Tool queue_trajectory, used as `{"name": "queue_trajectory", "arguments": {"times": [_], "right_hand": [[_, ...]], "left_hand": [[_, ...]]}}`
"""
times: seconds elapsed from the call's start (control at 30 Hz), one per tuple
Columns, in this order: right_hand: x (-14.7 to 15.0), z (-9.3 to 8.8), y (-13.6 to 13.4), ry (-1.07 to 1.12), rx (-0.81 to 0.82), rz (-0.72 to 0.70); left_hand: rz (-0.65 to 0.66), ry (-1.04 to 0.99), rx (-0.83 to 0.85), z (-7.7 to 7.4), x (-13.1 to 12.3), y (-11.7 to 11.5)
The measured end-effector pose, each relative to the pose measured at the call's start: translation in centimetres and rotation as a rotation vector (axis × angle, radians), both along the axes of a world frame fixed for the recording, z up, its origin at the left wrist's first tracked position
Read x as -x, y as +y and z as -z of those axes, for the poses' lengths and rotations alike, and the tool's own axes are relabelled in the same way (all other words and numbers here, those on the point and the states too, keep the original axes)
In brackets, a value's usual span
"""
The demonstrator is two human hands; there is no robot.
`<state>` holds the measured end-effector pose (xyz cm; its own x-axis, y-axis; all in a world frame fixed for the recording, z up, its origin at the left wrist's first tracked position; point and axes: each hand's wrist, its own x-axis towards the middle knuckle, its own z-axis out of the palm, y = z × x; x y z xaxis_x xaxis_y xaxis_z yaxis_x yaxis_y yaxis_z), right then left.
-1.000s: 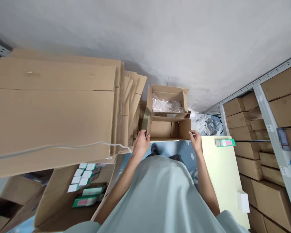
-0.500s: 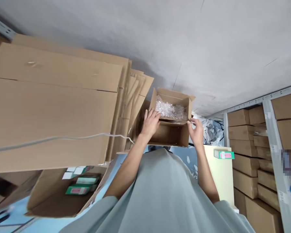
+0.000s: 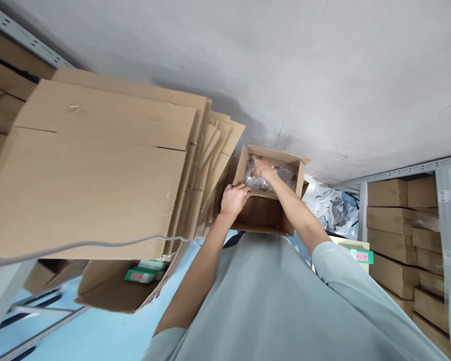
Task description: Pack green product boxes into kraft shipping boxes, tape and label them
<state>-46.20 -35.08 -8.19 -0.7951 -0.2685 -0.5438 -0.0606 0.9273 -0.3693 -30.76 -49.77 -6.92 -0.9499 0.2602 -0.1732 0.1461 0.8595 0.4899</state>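
Observation:
An upper cardboard box (image 3: 302, 173) stands with its flaps raised, and crumpled clear bubble wrap (image 3: 285, 176) lies inside it. My left hand (image 3: 235, 199) grips the near left corner of this box, fingers curled over its edge. Inside the box, my right hand (image 3: 262, 166) presses on the bubble wrap toward the far left corner. Its fingers look stretched out, their tips partly hidden. Just below and nearer to me sits a second open cardboard box (image 3: 263, 213), with its brown inner wall showing.
Flattened cardboard sheets (image 3: 108, 185) stand stacked at the left, a grey cable (image 3: 108, 243) crossing them. Under them, an open carton (image 3: 108, 288) holds green-and-pink boxes (image 3: 140, 275). Shelved cartons (image 3: 393, 220) line the right, beside a heap of pale scraps (image 3: 332, 208).
My right hand has left the box's near right corner and reached into the bubble wrap. My left hand stays at the near left corner. The view has shifted slightly.

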Motion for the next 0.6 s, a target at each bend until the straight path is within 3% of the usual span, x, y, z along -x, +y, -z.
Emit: {"name": "queue_trajectory", "arguments": {"times": [0.13,0.27,0.43,0.6], "right_hand": [[-0.4,2.6,-1.5,-0.085,-0.117,-0.025],[-1.3,3.1,-0.9,-0.069,-0.141,-0.054],[-1.3,1.0,0.3,0.006,-0.164,-0.018],[-2.8,-3.4,3.6,0.140,-0.147,0.025]], "left_hand": [[0.016,-0.009,0.039,0.0,0.2,0.0],[0.014,0.008,0.030,0.1,0.2,0.0],[-0.011,0.014,-0.006,0.1,0.0,0.0],[-0.013,0.029,-0.049,-0.1,0.2,0.0]]}}
